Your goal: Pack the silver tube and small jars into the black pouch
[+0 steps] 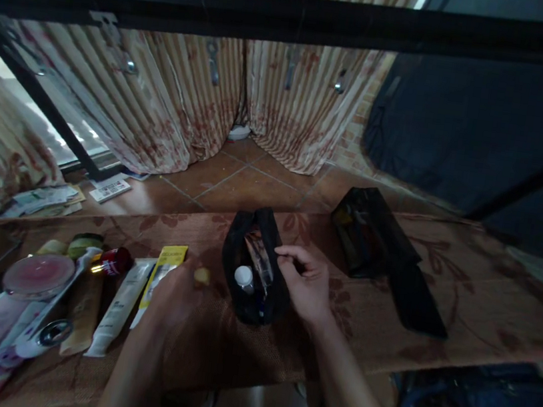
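Note:
A black pouch (276,302) stands open in the middle of the cloth-covered table. Inside it are a white-capped container (243,278) and a clear packet (259,255). My right hand (308,284) pinches the pouch's right rim between thumb and fingers. Left of the pouch, my left hand (177,292) is closed and blurred by motion. A small round yellowish object (201,276) shows at its fingertips; its kind is unclear. Close by that hand lies a yellow tube (171,258), partly covered by it, with a white tube (123,304) to its left.
More tubes, a round pink-lidded container (39,275) and a dark red jar (112,262) crowd the table's left side. A second black case (373,234) lies open on the right. Papers (47,200) rest behind at the left. A dark metal bar (277,19) crosses beyond the table.

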### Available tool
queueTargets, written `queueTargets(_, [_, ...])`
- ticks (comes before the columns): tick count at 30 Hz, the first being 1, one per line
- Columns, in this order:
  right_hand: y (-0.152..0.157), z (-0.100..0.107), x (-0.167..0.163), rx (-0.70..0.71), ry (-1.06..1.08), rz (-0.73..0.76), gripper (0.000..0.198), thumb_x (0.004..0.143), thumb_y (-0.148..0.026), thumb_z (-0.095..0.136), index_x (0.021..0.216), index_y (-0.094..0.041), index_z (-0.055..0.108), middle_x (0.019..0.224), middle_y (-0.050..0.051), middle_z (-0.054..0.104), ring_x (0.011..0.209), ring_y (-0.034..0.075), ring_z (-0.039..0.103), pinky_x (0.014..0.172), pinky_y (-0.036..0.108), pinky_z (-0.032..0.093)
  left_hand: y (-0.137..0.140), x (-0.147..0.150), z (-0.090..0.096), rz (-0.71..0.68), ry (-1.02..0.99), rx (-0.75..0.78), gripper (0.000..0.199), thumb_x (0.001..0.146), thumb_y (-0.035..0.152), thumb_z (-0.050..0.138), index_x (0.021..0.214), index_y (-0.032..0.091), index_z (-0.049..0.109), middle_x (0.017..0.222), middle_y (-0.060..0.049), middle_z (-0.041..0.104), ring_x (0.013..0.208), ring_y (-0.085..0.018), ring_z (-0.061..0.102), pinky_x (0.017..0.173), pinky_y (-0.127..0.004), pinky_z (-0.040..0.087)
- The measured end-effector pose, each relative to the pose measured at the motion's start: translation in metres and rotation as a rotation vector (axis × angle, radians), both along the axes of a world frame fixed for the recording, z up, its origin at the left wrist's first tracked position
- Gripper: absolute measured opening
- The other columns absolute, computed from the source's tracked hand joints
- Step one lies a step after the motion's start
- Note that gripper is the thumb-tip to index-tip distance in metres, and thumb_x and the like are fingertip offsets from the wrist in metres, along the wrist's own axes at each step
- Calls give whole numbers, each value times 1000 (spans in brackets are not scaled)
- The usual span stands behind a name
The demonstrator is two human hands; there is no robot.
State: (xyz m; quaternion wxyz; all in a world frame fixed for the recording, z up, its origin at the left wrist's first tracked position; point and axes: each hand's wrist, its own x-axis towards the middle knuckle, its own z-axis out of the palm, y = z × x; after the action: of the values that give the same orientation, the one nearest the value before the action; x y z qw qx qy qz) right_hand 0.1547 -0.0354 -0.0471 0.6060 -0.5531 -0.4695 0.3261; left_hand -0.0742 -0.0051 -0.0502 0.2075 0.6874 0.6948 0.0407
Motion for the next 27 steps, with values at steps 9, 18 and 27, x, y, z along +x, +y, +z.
queueTargets(9, [1, -2, 4, -5, -50, 13, 17, 78, -25, 60, 83, -20, 75, 59, -3, 60, 51, 10, 48, 49, 21, 36, 5, -4, -2, -120, -225, 161, 24, 69, 27, 61, 92, 25, 68, 66, -1, 68, 65, -23, 64, 57, -28, 42])
queueTargets(18, [-1, -4, 3, 1, 7, 13, 14, 77, -24, 62, 82, -21, 75, 59, -4, 58, 53, 10, 48, 51, 22, 38, 0, 1, 2, -48, -244, 142, 26, 67, 21, 61, 92, 21, 69, 72, -5, 70, 73, -25, 66, 63, -29, 44])
queueTargets(27, [-1, -5, 3, 6, -16, -1, 14, 78, -25, 64, 83, -19, 76, 65, -2, 65, 55, 11, 53, 52, 22, 40, -3, 1, 7, -23, -87, 67, 26, 72, 18, 58, 97, 20, 66, 82, -8, 70, 77, -24, 65, 67, -30, 43])
